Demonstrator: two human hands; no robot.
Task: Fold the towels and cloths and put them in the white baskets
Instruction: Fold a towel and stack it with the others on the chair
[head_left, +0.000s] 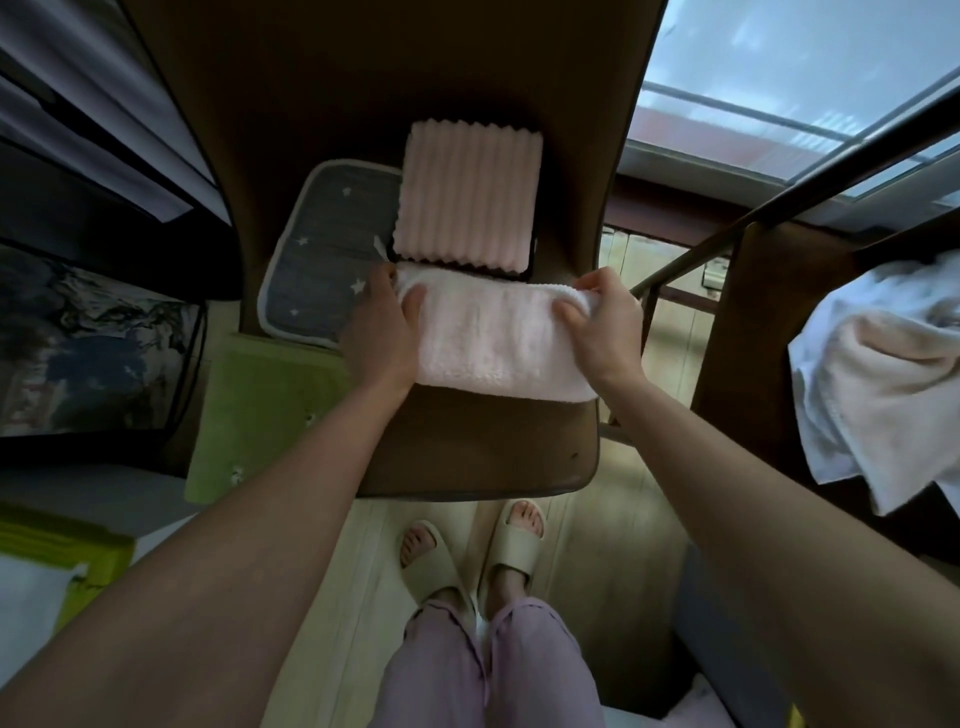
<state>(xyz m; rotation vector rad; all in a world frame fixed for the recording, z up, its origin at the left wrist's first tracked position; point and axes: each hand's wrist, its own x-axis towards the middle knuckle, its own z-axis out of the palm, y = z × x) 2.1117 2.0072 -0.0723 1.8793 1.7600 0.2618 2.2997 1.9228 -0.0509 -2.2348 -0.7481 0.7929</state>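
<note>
A pale pink towel (493, 338), folded into a broad band, lies across the brown chair seat (483, 447) in front of me. My left hand (382, 325) grips its left end, thumb on top. My right hand (602, 322) pinches its right end, lifting that corner a little. Just behind it a ribbed pink cloth (467, 195) lies folded flat on the seat. More towels, white and beige (883, 374), hang in a heap over a wooden piece at the right. No white basket is in view.
A grey star-patterned pad (327, 249) lies on the seat's left side. A green mat (260, 415) sits below the chair at left. A dark rail (779, 192) crosses at the right under a window. My slippered feet (467, 551) stand on the pale floor.
</note>
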